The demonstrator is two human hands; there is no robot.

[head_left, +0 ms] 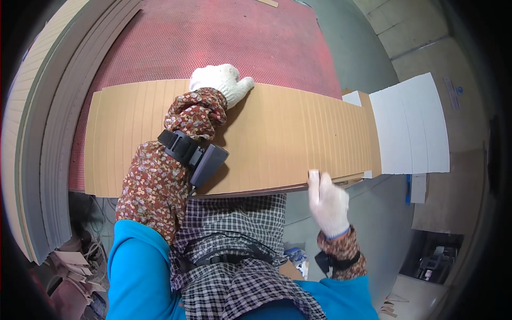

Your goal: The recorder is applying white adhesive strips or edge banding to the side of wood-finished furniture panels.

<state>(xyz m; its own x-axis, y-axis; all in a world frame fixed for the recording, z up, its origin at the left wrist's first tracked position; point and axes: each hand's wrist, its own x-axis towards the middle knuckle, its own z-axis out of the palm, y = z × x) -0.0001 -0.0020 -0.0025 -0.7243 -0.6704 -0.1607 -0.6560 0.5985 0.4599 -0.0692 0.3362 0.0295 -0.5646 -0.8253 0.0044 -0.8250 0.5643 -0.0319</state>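
Observation:
A long tan board (277, 128) with fine parallel lines lies across the work surface in front of me. My left hand (218, 82), in a white knitted glove, is at its far edge, the fingers curled over that edge and the thumb pointing right. At the near edge, toward the right, is my right hand (328, 202), gloved too. Its fingers are pressed together, with a small dark-tipped bit at their ends that I cannot make out. Under the tan board's near edge another layer shows.
Stacked boards (48, 122) rise at the left. A red textured mat (224, 37) covers the surface beyond the tan board. White sheets (410, 128) stick out past its right end. Scraps (72, 266) lie at lower left, and a dark opening with a device (437, 261) is at lower right.

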